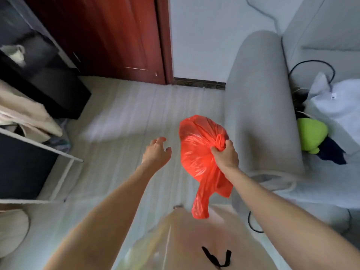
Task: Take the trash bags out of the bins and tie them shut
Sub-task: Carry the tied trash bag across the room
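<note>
Bag (196,151) is red, crinkled, knotted, gripped by right hand (226,154).

We're seeing a bright orange-red bag (196,151), a grey sofa (259,106), a dark red door (109,34), a lime-green cloth (311,133)

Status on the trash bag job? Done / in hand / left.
Done: red trash bag is out of any bin, neck knotted. In hand: right hand grips it at the knot; left hand open, holding nothing. Left: no bin in view, so other bags can't be judged.
</note>
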The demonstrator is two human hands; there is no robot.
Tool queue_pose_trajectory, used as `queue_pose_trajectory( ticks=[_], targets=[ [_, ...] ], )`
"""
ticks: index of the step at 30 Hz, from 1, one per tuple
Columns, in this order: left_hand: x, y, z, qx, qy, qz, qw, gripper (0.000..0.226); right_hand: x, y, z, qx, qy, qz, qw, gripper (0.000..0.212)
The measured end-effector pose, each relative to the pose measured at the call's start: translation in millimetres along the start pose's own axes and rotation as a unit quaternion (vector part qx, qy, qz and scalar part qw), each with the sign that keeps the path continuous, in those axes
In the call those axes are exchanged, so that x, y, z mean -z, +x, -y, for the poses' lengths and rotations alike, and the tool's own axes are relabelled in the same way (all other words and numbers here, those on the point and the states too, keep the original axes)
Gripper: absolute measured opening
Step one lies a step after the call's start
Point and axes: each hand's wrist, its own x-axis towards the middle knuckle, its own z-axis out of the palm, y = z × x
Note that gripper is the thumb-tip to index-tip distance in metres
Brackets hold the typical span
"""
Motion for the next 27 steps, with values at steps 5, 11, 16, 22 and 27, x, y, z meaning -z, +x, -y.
queue_pose_trajectory(
  ticks=[5,11,16,22,27],
  targets=[
    [23,143,-84,-0.061,0.016,0.037,0.997,0.047,11,131,65,-0.018,0.012,-0.029,0.999,0.034],
    [4,356,-147,-0.052,0.057,0.062,0.995,0.047,-21,361,125,0.011,-0.005,-0.018,1.0,0.024],
    [-41,525,-154,-0.015,0.094,0.087,0.992,0.048,-90,542,129,0.049,-0.143,0.031,0.988,0.032],
    [-140,721,-119,-0.035,0.157,0.091,0.983,0.053,-204,747,97,0.109,-0.25,0.03,0.962,0.041],
    [-235,851,-62,-0.062,0.187,0.094,0.976,0.058,-304,889,45,0.109,-0.262,0.02,0.959,0.042]
  ],
)
